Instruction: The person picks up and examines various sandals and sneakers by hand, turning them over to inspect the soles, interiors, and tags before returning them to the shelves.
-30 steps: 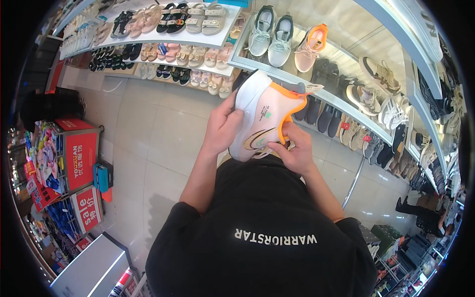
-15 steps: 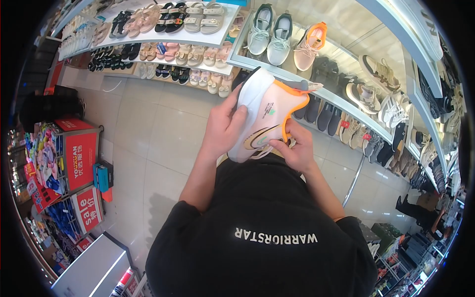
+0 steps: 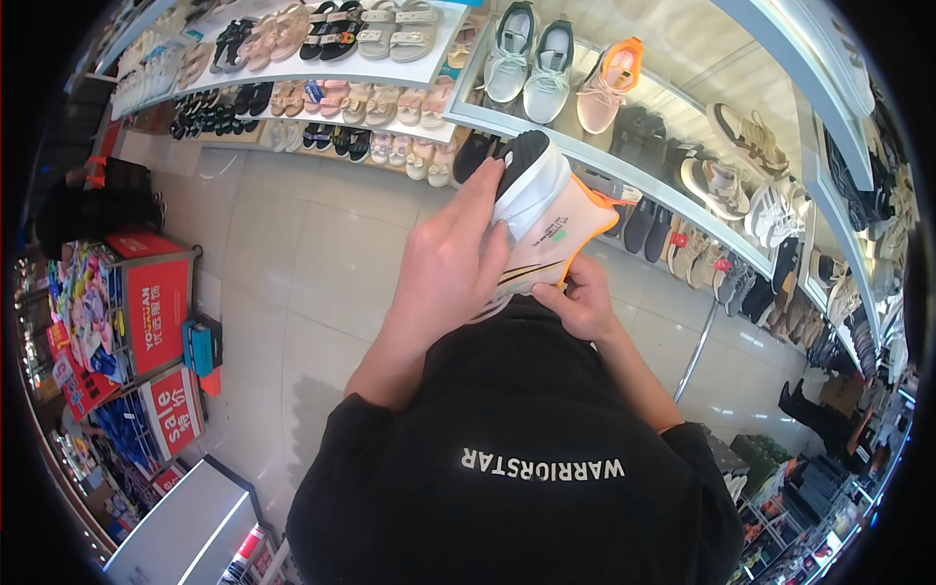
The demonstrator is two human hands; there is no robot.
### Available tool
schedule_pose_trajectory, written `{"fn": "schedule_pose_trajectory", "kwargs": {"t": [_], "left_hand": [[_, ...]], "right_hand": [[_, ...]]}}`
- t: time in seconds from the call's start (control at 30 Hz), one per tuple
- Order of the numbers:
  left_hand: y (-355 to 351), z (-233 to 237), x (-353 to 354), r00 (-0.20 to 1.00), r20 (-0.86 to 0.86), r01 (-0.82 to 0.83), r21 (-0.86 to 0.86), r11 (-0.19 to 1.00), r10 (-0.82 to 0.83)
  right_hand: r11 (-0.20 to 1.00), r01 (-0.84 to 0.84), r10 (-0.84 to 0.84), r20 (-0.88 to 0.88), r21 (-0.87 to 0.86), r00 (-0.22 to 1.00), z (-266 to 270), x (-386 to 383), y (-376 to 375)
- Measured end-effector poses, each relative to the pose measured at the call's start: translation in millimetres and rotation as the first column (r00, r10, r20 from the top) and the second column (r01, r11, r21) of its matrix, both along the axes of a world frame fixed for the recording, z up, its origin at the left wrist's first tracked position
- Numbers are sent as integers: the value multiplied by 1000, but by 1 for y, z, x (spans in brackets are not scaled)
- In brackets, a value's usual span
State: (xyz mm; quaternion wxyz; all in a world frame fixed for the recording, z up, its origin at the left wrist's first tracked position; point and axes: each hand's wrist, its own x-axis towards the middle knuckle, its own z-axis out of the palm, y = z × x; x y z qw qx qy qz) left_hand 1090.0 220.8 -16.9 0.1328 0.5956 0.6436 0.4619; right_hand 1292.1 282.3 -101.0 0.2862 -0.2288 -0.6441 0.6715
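A pale pink sneaker (image 3: 551,229) with an orange collar, white midsole and black outsole is held in front of my chest, its sole tilted up. My left hand (image 3: 448,258) grips it along the sole, fingers over the black outsole and thumb on the side. My right hand (image 3: 582,297) pinches the upper near the orange collar. Just beyond it on the shelf stand a similar pink sneaker with orange trim (image 3: 602,96) and a pair of pale green-grey sneakers (image 3: 548,88).
Sandals line the white shelf (image 3: 444,60) at the upper left. More shoes fill the right-hand shelves (image 3: 707,200). Red-signed bins (image 3: 161,312) and a white counter (image 3: 180,526) stand at the left. A person in dark clothes (image 3: 824,424) is at the far right.
The sneaker has turned so that more of its black outsole shows at the top. My left hand has shifted up and further over the sole.
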Motion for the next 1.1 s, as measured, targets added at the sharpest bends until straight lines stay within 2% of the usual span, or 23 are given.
{"fn": "schedule_pose_trajectory", "kwargs": {"t": [0.07,0.1,0.13,0.17,0.2,0.23,0.27,0.3,0.37,0.4,0.43,0.5,0.53,0.6,0.77,0.8,0.87,0.9,0.93,0.97,1.0,1.03,1.1], "left_hand": [[-1,-3,-2,991,129,51,-103,993,-37],[2,-6,-1,991,129,54,-102,993,-41],[7,-11,-1,961,263,82,29,996,-87],[12,-17,0,912,383,91,162,983,-147],[18,-25,3,913,380,94,162,982,-150],[25,-34,9,776,598,19,294,955,-200],[29,-43,11,586,763,-90,396,914,-273],[28,-52,9,588,761,-88,397,914,-274],[26,-67,0,401,882,-89,308,947,-249],[24,-71,-5,413,905,-84,152,985,-104],[23,-83,-7,416,903,-76,151,986,-107],[26,-98,-6,-103,995,-7,2,1000,-3],[27,-89,1,-135,986,-20,-99,995,96],[31,-102,2,-187,979,-10,-86,996,83],[33,-153,-4,-436,899,-26,-39,999,24],[35,-136,0,-443,896,-15,-37,999,27],[38,-86,6,-430,868,16,-270,963,250],[36,-115,1,-431,867,23,-268,963,252],[32,-168,-10,-460,888,51,26,998,0],[34,-197,-18,-496,834,68,316,946,-243],[43,-192,-21,-231,973,52,38,998,-25],[45,-181,-22,-231,973,60,33,998,-19],[51,-161,-24,-164,986,13,-19,1000,21]], "right_hand": [[1000,7,-8,17,28,1000,6,1,0],[965,14,-48,125,261,991,13,1,-1],[878,-7,-111,218,478,970,17,0,-3],[878,-3,-114,216,479,970,19,-2,-6],[794,-31,-142,234,607,962,20,-6,-11],[692,-63,-171,249,720,953,21,-10,-16],[707,-84,-175,289,702,941,16,-14,-20],[798,-76,-201,383,597,902,34,-22,-30],[752,-176,-165,440,636,882,48,-32,-31],[697,-277,-136,501,661,854,52,-35,-32],[637,-374,-113,561,674,820,56,-38,-33],[500,-553,-91,676,666,732,64,-44,-34],[505,-548,-99,675,667,731,70,-49,-34],[481,-340,-138,453,808,881,78,-57,-37],[452,-340,-12,386,825,922,57,-61,-44],[489,-333,3,380,807,925,53,-61,-42],[524,-325,8,377,787,926,51,-61,-34],[596,-251,-35,337,762,941,51,-62,-28],[662,-173,-81,298,729,951,50,-63,-23],[664,-169,-86,299,728,950,53,-61,-20],[749,-179,-108,384,638,917,58,-59,-16],[825,-175,-118,467,537,877,60,-57,-13],[786,-196,-153,491,586,857,44,-55,-4]]}}
